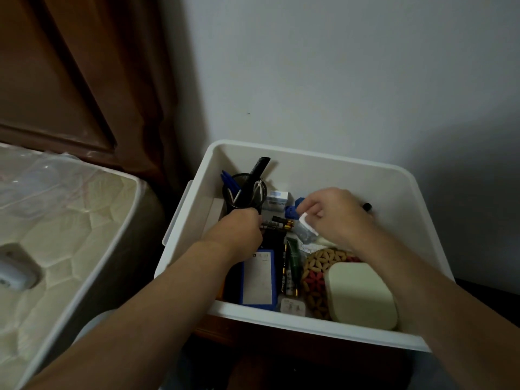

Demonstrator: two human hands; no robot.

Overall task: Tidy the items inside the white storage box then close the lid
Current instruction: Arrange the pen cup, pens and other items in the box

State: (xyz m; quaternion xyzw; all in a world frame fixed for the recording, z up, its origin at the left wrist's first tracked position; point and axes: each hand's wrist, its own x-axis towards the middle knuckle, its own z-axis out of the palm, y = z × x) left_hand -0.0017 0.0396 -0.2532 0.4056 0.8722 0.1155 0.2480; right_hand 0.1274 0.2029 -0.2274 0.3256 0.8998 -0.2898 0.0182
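a pale wall (337,80) filled the upper right of the frame, and a brown wooden panel (70,66) the upper left. a quilted mattress (56,235) under clear plastic took the lower left, cut off by the frame's edge. the white storage box (323,164) stood open in the lower middle, its near rim resting on something brown that was too dark to make out; no lid could be seen.

both forearms reached into the box from the bottom of the frame. the left hand (239,232) lay in the box's left half, fingers curled downward just below a black mesh cup (242,192); what it gripped, if anything, was hidden under the hand. the right hand (334,215) was in the middle right of the box, thumb and fingers pinching a small clear packet (306,229) with a white top.

inside the box, one cream rounded case (363,294) lay at the lower right on one woven beaded mat (318,274). one blue-edged card holder (259,277) lay at the lower left, one green tube (294,257) between it and the mat. one white plug (292,306) sat by the near wall. the cup held one black comb (259,170), blue pens (228,178) whose count was unclear, and a white cable. one small white carton (277,199) and one blue object (292,211) lay between the hands, with batteries (278,222) in shadow. one black marker tip (367,206) showed behind the right hand.
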